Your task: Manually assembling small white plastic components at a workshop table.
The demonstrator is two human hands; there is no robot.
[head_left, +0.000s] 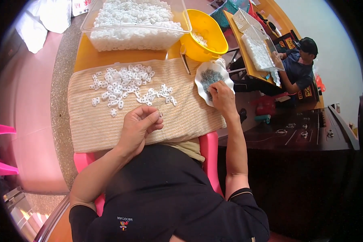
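Note:
Over the near part of the striped cloth [97,133], my left hand [139,126] is closed in a pinch. A small pale piece shows at its fingertips, too small to make out well. My right hand [224,97] reaches to the near rim of a white wavy-edged dish [200,89], fingers pinched together over the small grey metal parts [210,76] heaped in it. Whatever those fingers hold is hidden. Many small white plastic pieces with two holes [121,82] lie loose on the cloth, beyond my left hand.
A clear bin [137,30] full of white pieces stands at the back, beside a yellow basin [197,48]. Tweezers [185,63] lie left of the dish. At another table [250,68] on the right sits a person [298,66]. A pink chair [209,155] shows beneath me.

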